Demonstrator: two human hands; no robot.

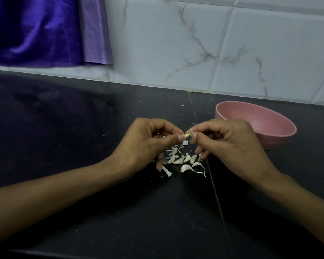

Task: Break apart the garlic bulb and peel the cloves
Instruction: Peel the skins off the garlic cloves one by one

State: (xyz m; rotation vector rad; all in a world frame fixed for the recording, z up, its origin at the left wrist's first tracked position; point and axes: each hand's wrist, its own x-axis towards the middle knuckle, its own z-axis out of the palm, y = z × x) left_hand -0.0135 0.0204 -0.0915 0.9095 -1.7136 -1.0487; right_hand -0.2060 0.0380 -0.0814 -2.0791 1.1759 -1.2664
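A small pale garlic clove point(186, 136) is pinched between the thumb and fingers of my left hand point(148, 144) above the black counter. My right hand point(232, 144) pinches the clove's other end with thumb and forefinger. Both hands meet at the clove, fingers curled. Below them on the counter lies a pile of several loose cloves and skin flakes point(183, 159); one larger clove point(185, 168) lies at the near side. A papery strip of skin point(166, 171) lies by my left little finger.
A pink bowl point(281, 136) stands on the black counter point(82, 128) just behind my right hand; what it holds is hidden. A white marbled tile wall point(213, 43) rises at the back. Purple cloth point(36, 30) hangs at the top left.
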